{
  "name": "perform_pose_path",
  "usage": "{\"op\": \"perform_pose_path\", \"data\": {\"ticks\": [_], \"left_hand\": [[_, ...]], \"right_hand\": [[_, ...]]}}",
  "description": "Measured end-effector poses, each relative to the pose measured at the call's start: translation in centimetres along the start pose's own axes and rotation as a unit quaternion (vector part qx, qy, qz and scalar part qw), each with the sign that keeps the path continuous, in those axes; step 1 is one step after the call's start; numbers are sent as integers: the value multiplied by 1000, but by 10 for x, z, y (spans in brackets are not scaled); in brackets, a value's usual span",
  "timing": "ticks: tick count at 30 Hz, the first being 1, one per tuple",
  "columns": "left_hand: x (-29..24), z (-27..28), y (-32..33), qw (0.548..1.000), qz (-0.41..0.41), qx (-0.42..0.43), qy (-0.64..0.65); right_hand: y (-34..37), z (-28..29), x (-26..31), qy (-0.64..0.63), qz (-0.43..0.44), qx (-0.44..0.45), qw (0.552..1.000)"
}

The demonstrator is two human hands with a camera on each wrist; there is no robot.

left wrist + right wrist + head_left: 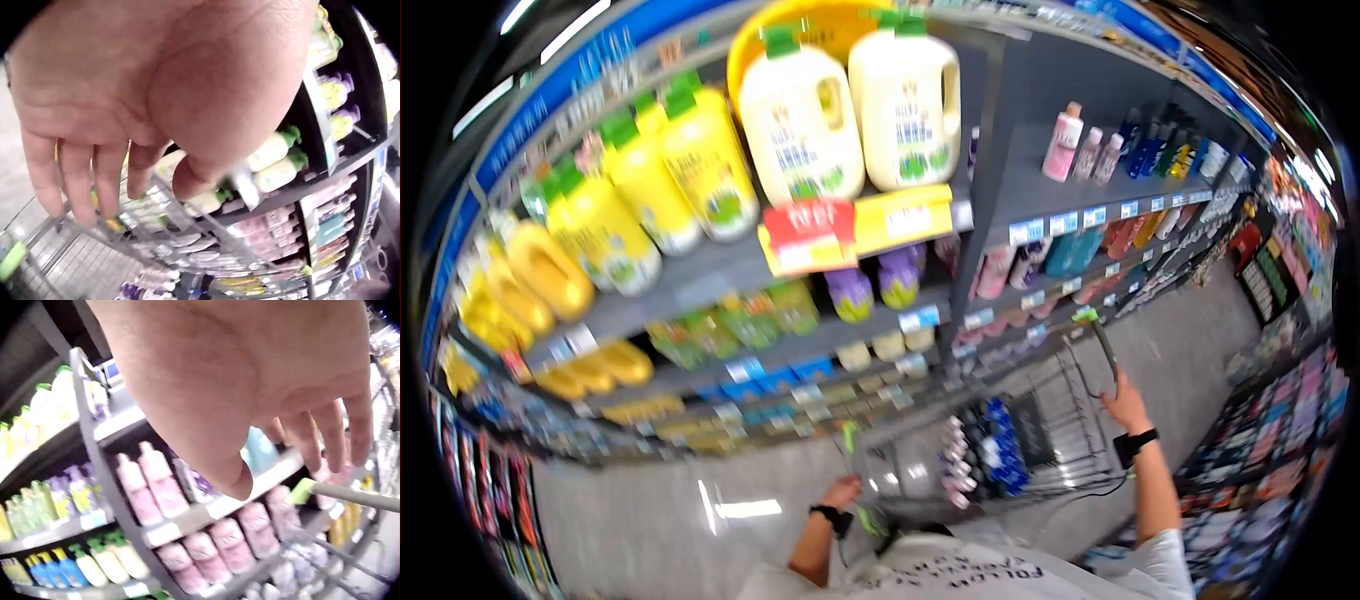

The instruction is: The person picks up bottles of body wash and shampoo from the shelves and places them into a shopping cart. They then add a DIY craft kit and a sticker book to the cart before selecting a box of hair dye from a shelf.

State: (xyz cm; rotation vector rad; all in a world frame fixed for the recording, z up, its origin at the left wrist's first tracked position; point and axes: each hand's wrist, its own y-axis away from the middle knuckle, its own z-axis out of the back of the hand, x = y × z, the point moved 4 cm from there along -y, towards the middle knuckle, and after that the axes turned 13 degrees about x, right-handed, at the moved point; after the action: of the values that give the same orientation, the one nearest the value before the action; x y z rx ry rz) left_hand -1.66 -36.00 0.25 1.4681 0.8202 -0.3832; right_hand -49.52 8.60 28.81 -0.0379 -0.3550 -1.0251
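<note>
A shopping cart (1082,455) stands sideways in front of me, holding a blue pack (1004,448) and a pink-and-white pack (956,465). My left hand (840,492) is by the cart's left end. Its fingers hang loosely with nothing between them in the left wrist view, where the cart's wire frame (56,253) shows below. At the other end, my right hand (1126,404) overlaps the end of the cart's dark curved bar (1109,350). The right wrist view shows its relaxed fingers (334,434) above a grey bar (356,495) with a green end (301,491).
Shelves ahead carry large cream jugs (800,125), yellow bottles (705,165) and pink bottles (159,481). A red price sign (808,232) juts from the shelf edge. Grey floor (650,510) lies to the left, and another goods rack (1270,450) stands at right.
</note>
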Motion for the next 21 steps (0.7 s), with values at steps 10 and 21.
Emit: {"op": "perform_pose_path", "data": {"ticks": [10, 21], "left_hand": [[-374, 17, 193, 824, -438, -49, -357], [-568, -59, 254, 839, -506, 138, -147]], "right_hand": [[-2, 237, 424, -43, 429, -248, 868], [-121, 312, 546, -28, 349, -393, 850]]}}
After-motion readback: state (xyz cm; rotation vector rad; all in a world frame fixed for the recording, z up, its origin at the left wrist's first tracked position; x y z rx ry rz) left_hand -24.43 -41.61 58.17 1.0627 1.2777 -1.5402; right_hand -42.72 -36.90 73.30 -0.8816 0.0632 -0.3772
